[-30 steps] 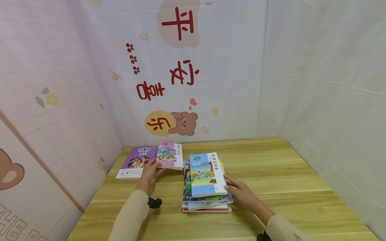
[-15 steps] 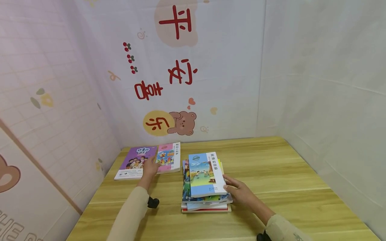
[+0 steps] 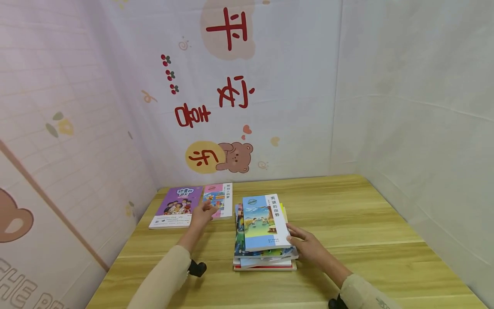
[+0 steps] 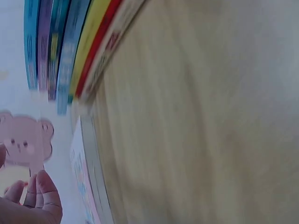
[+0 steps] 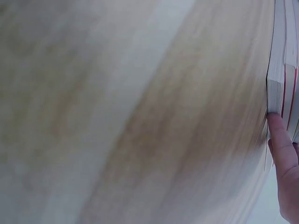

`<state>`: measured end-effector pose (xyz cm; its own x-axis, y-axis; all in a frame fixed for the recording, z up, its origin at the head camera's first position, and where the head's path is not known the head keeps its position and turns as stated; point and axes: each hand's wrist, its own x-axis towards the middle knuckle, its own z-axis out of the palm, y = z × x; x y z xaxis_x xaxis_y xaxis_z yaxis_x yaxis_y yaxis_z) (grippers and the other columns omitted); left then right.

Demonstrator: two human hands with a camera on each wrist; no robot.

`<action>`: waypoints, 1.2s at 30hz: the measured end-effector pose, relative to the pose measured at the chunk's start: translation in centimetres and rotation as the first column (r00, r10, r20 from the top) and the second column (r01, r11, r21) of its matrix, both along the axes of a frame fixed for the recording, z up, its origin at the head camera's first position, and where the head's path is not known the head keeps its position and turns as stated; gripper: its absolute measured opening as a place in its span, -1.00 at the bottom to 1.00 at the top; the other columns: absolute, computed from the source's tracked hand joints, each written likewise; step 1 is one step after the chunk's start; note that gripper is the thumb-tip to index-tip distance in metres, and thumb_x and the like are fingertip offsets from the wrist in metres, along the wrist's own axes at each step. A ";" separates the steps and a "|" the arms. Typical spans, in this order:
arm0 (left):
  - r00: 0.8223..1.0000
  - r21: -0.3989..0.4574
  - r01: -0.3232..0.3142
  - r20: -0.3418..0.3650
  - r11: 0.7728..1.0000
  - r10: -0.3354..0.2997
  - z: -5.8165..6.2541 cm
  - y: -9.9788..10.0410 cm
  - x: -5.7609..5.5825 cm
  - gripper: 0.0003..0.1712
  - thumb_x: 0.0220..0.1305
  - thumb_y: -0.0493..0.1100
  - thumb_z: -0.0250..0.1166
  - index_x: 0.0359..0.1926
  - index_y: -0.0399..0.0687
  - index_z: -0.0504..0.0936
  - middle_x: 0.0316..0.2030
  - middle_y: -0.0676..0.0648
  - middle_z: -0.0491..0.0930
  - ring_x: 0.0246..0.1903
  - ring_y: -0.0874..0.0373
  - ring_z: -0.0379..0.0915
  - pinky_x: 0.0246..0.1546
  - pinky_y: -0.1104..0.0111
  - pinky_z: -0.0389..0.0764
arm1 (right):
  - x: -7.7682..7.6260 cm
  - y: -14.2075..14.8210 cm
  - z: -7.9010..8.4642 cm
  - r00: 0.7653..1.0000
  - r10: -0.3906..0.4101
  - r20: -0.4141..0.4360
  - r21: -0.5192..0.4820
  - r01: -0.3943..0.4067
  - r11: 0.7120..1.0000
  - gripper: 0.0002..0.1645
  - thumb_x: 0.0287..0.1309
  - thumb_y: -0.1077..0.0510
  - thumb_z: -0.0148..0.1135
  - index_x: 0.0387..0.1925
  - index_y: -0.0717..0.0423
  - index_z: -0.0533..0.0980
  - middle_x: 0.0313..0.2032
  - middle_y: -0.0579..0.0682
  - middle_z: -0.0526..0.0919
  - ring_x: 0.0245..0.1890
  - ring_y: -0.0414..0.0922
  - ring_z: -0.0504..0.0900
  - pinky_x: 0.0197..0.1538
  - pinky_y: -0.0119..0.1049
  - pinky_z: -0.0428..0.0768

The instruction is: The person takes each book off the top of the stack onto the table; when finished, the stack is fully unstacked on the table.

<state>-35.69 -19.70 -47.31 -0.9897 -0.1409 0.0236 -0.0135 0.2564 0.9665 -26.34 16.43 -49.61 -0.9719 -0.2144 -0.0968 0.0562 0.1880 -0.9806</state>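
Observation:
Near the pink-and-white book at the back left, my left hand hovers over its near edge, fingers loosely bent and holding nothing. The left wrist view shows the fingertips apart from that book. A purple book lies flat beside the pink one, on its left. A stack of several books, topped by a blue-and-white one, stands mid-table. My right hand touches the stack's right side; in the right wrist view, a straight finger rests against the page edges.
The wooden table ends at a printed white cloth hung behind it. Further cloth borders the right side, and a patterned one the left.
The pink-and-white book, held by my left hand a second ago, now lies flat by the purple one. My left hand has let go. My right hand stays at the stack.

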 end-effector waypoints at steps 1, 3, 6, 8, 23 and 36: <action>1.000 0.024 0.009 0.017 1.000 -0.010 0.0 0.3 0.4 -0.38 0.42 -0.20 0.23 0.40 -0.32 0.30 0.17 -0.35 0.43 0.12 -0.17 0.45 0.09 0.03 0.54 | 0.1 0.0 0.1 1.000 -0.001 -0.005 0.008 0.001 1.000 -0.34 0.41 0.06 0.15 0.47 0.03 0.27 0.35 0.42 0.27 -0.04 0.08 0.62 -0.14 0.01 0.68; 0.999 0.045 0.023 0.031 0.999 -0.025 0.0 0.9 1.0 -0.39 0.43 -0.19 0.22 0.39 -0.34 0.31 0.17 -0.36 0.44 0.12 -0.18 0.45 0.07 0.04 0.55 | 0.1 0.0 0.1 1.000 -0.004 -0.011 0.018 0.004 1.000 -0.34 0.41 0.05 0.15 0.47 0.03 0.28 0.35 0.43 0.27 -0.03 0.08 0.62 -0.13 0.02 0.68; 0.998 0.077 0.031 0.054 0.997 -0.035 0.0 1.8 2.0 -0.39 0.40 -0.17 0.26 0.36 -0.34 0.35 0.13 -0.33 0.47 0.08 -0.18 0.48 0.04 0.09 0.59 | 0.2 0.1 -0.1 1.000 -0.002 -0.019 0.017 0.002 1.000 -0.34 0.42 0.04 0.15 0.47 0.05 0.26 0.35 0.44 0.26 -0.03 0.08 0.63 -0.12 0.02 0.68; 0.997 0.099 0.041 0.053 0.994 -0.047 0.0 2.4 2.6 -0.42 0.40 -0.19 0.25 0.33 -0.38 0.37 0.07 -0.32 0.50 0.02 -0.17 0.50 0.01 0.08 0.61 | 0.2 0.2 -0.1 1.000 0.003 -0.024 0.006 -0.003 1.000 -0.34 0.43 0.05 0.13 0.48 0.06 0.25 0.35 0.45 0.25 -0.02 0.08 0.63 -0.12 0.01 0.69; 0.969 0.202 0.210 0.088 0.956 -0.232 -0.3 6.0 8.4 -0.30 0.37 -0.13 0.31 0.36 -0.43 0.31 0.00 -0.20 0.51 -0.09 0.03 0.49 0.00 0.04 0.59 | 0.4 0.0 -0.2 0.998 -0.004 -0.070 0.058 0.008 0.998 -0.40 0.44 0.06 0.11 0.44 0.02 0.32 0.38 0.33 0.30 0.20 0.16 0.49 0.10 0.07 0.57; 0.966 0.149 0.219 0.105 0.964 -0.235 -0.6 5.8 9.4 -0.26 0.26 -0.16 0.40 0.36 -0.36 0.34 0.04 -0.21 0.51 -0.14 0.09 0.50 -0.05 0.14 0.60 | 1.0 -0.6 0.0 0.988 0.027 -0.154 0.163 -0.002 0.987 -0.42 0.44 0.08 0.12 0.42 0.08 0.35 0.39 0.30 0.29 0.32 0.29 0.34 0.27 0.17 0.39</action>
